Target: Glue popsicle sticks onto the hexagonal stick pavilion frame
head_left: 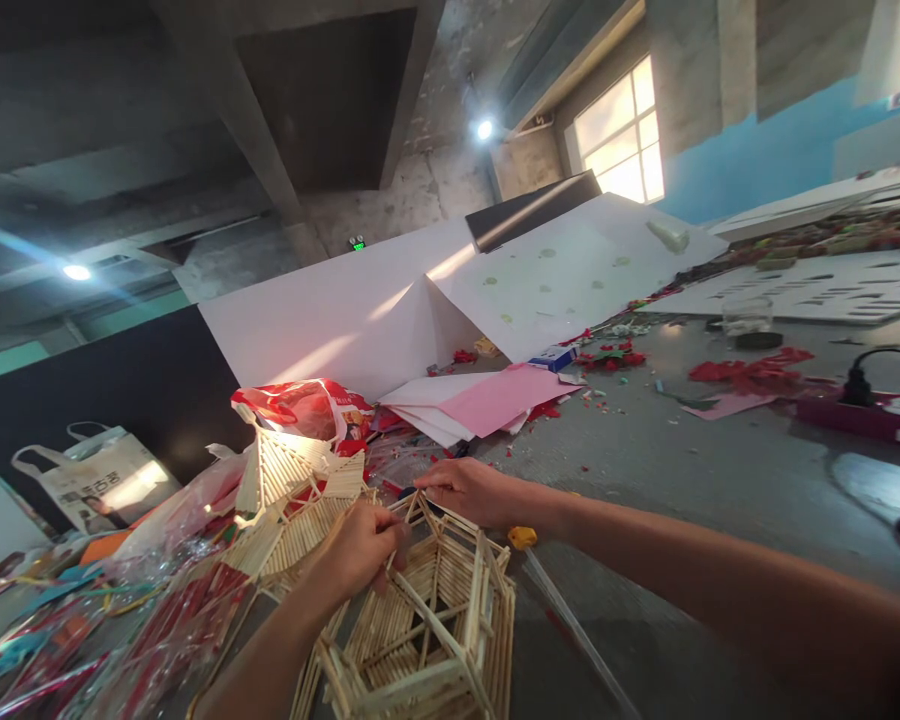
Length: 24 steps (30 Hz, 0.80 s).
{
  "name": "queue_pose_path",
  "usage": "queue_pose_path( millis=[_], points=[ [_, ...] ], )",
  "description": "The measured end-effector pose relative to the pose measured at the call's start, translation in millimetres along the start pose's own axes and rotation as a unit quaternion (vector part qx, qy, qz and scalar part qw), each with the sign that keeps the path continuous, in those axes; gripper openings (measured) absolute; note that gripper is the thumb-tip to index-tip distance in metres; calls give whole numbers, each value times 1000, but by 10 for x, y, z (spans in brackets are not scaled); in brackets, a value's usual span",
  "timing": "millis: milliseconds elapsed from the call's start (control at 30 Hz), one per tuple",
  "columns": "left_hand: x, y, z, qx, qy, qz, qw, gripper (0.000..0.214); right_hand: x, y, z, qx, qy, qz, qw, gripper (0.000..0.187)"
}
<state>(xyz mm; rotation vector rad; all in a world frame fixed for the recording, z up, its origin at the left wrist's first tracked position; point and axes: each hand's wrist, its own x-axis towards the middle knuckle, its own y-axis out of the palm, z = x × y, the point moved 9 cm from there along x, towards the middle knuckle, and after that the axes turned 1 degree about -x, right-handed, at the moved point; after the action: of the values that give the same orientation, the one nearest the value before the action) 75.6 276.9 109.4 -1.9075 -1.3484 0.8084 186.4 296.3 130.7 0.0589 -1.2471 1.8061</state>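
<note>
A hexagonal frame built of thin wooden sticks (pixel 435 630) stands on the grey table (pixel 690 470) in front of me. My left hand (pixel 364 548) is closed in a pinch on a stick at the frame's upper rim. My right hand (pixel 469 490) reaches across from the right and its fingers press on the far rim of the same frame. Behind the frame lie more stick-built panels (pixel 292 490), tilted against each other.
A red and white plastic bag (pixel 307 408) sits behind the panels. Pink and white paper sheets (pixel 487 400) lie further back, with large white boards (pixel 435 300) propped up. Red scraps (pixel 750 372), a power strip (pixel 870 412) and a small yellow object (pixel 522 537) lie to the right. Shiny wrappers (pixel 82 630) pile up at left.
</note>
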Motion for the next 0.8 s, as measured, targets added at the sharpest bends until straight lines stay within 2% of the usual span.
queue_pose_path(
  millis=[567, 800],
  points=[
    [2, 21, -10, -34, 6, 7, 999, 38, -2, 16, 25, -37, -5, 11, 999, 26],
    [22, 13, 35, -5, 4, -1, 1000, 41, -1, 32, 1, -17, -11, 5, 1000, 27]
  ],
)
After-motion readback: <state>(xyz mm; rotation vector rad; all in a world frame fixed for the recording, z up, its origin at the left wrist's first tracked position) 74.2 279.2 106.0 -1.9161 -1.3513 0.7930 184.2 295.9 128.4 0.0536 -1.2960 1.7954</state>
